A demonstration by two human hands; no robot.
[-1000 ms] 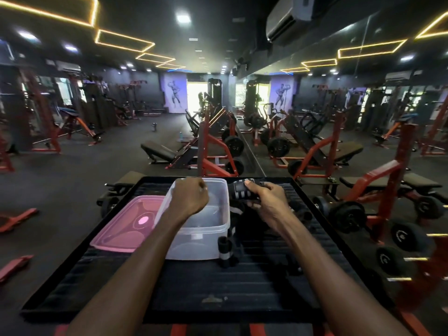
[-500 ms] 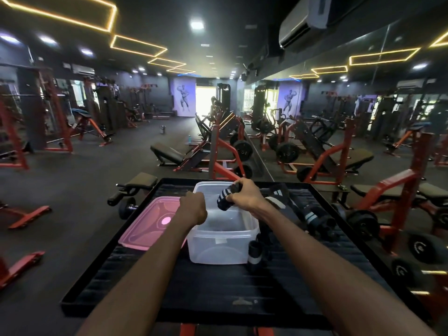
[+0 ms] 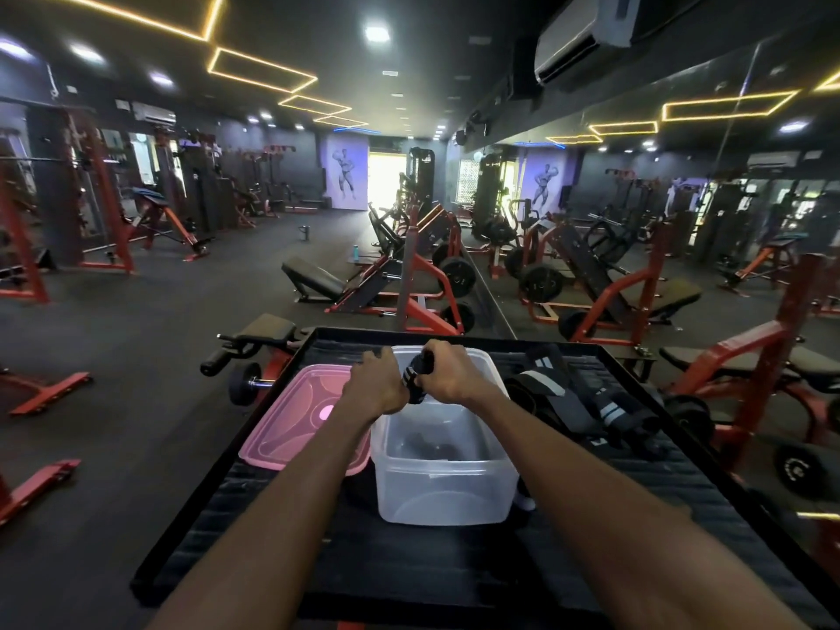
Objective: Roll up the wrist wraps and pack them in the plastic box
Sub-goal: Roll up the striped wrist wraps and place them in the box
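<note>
I see a rolled wrist wrap, black with pale stripes, held over the far half of the plastic box, above its open top. My right hand grips it from the right and my left hand touches it on the left. The box is clear, rectangular and upright, with something dark lying on its bottom that I cannot make out. Its pink lid lies flat just left of it. More wraps, dark with grey and white bands, lie loose in a heap to the right of the box.
</note>
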